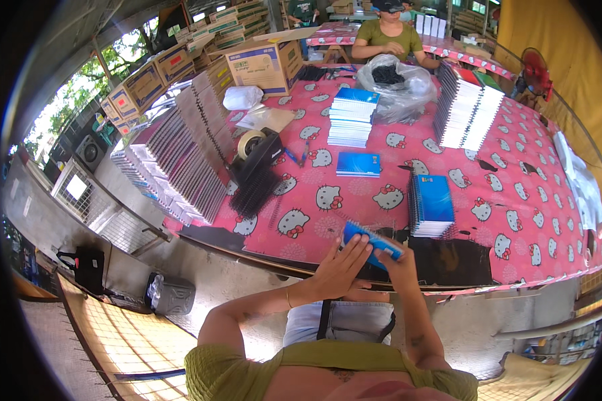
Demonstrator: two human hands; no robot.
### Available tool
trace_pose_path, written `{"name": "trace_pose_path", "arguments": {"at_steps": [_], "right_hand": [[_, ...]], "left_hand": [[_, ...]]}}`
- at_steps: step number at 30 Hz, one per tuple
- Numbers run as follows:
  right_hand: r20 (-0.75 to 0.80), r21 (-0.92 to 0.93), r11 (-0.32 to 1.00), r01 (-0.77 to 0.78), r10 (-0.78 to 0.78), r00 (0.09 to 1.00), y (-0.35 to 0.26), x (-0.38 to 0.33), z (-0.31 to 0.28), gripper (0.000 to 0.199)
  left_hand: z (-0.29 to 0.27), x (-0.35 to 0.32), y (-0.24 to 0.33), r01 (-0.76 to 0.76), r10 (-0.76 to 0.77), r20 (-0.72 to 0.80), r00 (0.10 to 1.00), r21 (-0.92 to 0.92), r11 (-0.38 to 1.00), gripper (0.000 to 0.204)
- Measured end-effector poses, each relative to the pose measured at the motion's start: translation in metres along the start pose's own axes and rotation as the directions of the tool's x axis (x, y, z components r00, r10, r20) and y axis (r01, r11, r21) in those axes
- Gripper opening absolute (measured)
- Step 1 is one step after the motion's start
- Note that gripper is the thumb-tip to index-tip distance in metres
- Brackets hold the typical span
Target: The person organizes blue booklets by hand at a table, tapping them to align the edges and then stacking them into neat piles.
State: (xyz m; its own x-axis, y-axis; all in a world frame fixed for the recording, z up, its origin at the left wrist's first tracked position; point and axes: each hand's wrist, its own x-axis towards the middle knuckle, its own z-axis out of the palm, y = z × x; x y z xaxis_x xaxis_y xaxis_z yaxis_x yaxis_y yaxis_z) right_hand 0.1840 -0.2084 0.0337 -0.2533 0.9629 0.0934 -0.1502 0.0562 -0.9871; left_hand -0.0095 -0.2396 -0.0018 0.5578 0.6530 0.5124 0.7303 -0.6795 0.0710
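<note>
At the table's near edge, both my hands hold a small blue spiral-bound notebook [388, 248], tilted. My left hand [344, 267] lies along its left part, fingers extended and together over the cover. Around its right end, my right hand [400, 266] is closed. Another blue notebook [358, 165] lies flat farther in. To the right of my hands stands a stack of blue notebooks [433, 207], black coils along its left side. A taller stack of blue notebooks [352, 119] is behind the flat one.
Black binding coils [254, 190] lie beside a tape dispenser [253, 148] and blue-handled pliers [295, 158]. Long rows of notebooks [180, 150] fill the left. Beyond are a cardboard box [264, 67], a plastic bag [398, 100], notebook stacks [469, 110] and a person [389, 37] across the pink-covered table [354, 200].
</note>
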Motion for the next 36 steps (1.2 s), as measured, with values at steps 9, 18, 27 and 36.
{"name": "trace_pose_path", "arguments": {"at_steps": [9,18,27,36], "right_hand": [[0.042,-0.065,0.994,0.083,-0.081,0.996,0.023,0.009,0.0,0.032],[0.111,-0.224,0.968,0.111,-0.087,0.99,0.05,0.015,-0.016,0.032],[0.093,-0.329,0.921,0.208,-0.188,0.978,0.034,0.015,-0.01,0.031],[0.111,-0.37,0.925,0.086,-0.048,0.993,0.039,0.018,-0.015,0.029]], "left_hand": [[0.0,0.022,0.001,0.057,-0.055,-0.049,0.997,0.027,0.998,0.082],[0.0,0.047,-0.003,0.078,-0.082,0.047,0.996,0.078,0.994,0.081],[-0.023,0.055,-0.014,0.054,-0.057,-0.048,0.997,-0.047,0.997,0.043],[-0.026,0.071,-0.021,-0.026,0.025,-0.005,1.0,-0.168,0.985,0.028]]}}
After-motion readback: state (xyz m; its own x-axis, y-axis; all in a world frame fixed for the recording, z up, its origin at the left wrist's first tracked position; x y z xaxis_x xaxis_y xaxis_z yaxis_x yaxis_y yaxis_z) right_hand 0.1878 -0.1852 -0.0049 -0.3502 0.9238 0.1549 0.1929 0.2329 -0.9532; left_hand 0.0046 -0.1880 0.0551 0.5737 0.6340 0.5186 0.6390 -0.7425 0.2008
